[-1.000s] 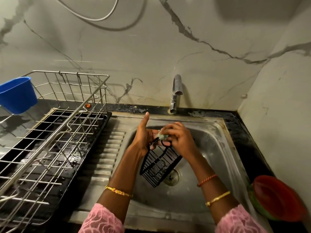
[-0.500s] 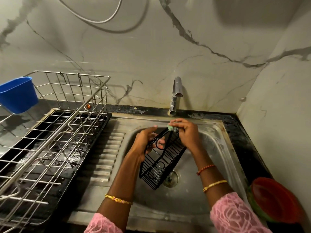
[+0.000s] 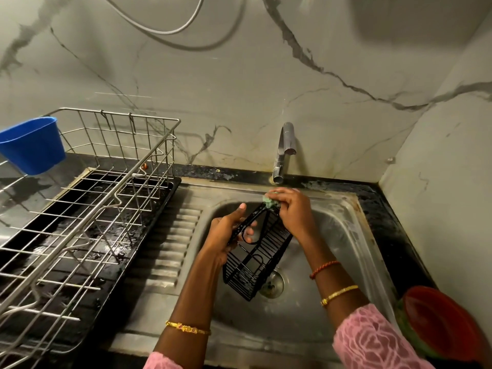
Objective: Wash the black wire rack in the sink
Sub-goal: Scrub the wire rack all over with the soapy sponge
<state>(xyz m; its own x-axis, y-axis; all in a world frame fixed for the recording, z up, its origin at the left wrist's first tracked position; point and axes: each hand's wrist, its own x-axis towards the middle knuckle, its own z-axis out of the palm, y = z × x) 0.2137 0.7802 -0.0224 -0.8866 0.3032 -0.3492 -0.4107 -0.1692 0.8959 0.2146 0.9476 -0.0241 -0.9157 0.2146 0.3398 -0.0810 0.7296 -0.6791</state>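
From the head camera, the black wire rack (image 3: pixel 257 253) hangs tilted over the basin of the steel sink (image 3: pixel 343 235), its lower corner just above the drain (image 3: pixel 274 284) and its upper end raised toward the 12 o'clock rim, below the tap (image 3: pixel 283 153). The left hand (image 3: pixel 226 231) curls round the rack's upper left edge bar, thumb pointing up along it and fingertips showing through the wires. The right hand (image 3: pixel 291 209) pinches a small green scrubber (image 3: pixel 270 202) against the rack's top corner, fingers bent over it. The rack touches neither basin wall: open steel lies around it at 3 o'clock, toward the right wall, and at 6 o'clock, toward the near rim, while at 9 o'clock the ribbed drainboard (image 3: pixel 170 243) slopes away from the basin's edge. Beyond the drainboard, at 9 to 10 o'clock, a silver dish rack (image 3: pixel 87 209) stands on a black tray (image 3: pixel 149 235) whose edge runs just beside the ribs. A blue cup (image 3: pixel 32 145) hangs on the dish rack's far left side. At 4 o'clock a red bowl (image 3: pixel 442 323) sits on the dark counter (image 3: pixel 388 222) close to the sink's right rim, near the right forearm. Marbled wall panels close the corner at 12 and 2 o'clock, and a grey hose (image 3: pixel 165 29) loops across the wall above.
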